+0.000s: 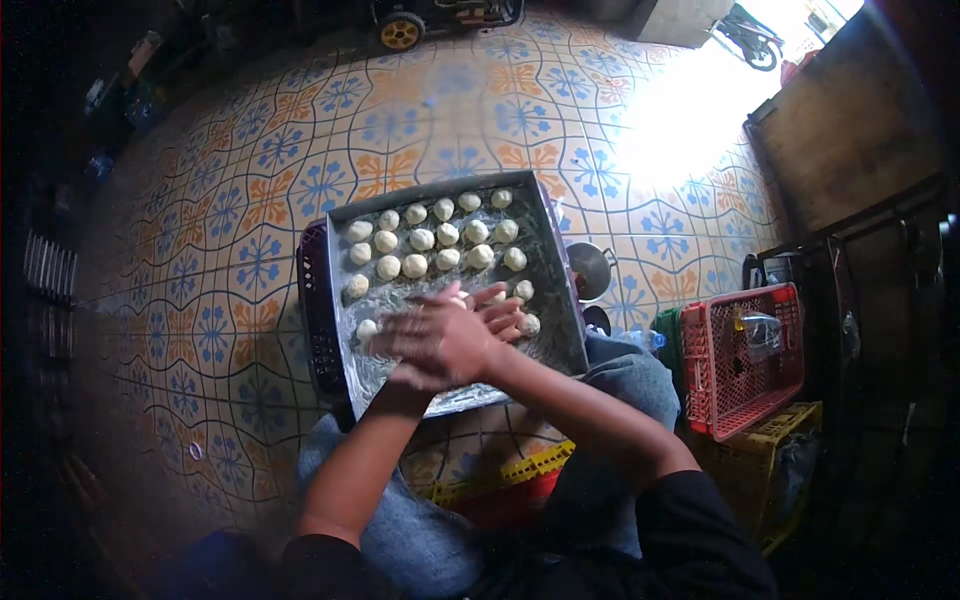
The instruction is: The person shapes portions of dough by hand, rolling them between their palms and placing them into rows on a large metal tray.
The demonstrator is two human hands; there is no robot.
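Observation:
My right hand [425,338] lies flat across my left hand [500,318], the two palms facing each other above a square metal tray [548,235]. The right fingers stretch to the left and are smeared by motion. From underneath, the left fingers reach out to the right, spread apart. Whatever is between the palms is hidden. Pale round dough balls [414,265] stand in rows over the far half of the floured tray. A few more, such as one dough ball [367,330] at the left and another dough ball [529,324] at the right, sit beside my hands.
Under the tray is a dark purple crate [318,310]. A metal pot [592,270] stands to its right. Further right, a red crate [742,360] rests on a yellow crate [775,455], near a plastic bottle [645,340]. Patterned tiles [320,185] cover the floor.

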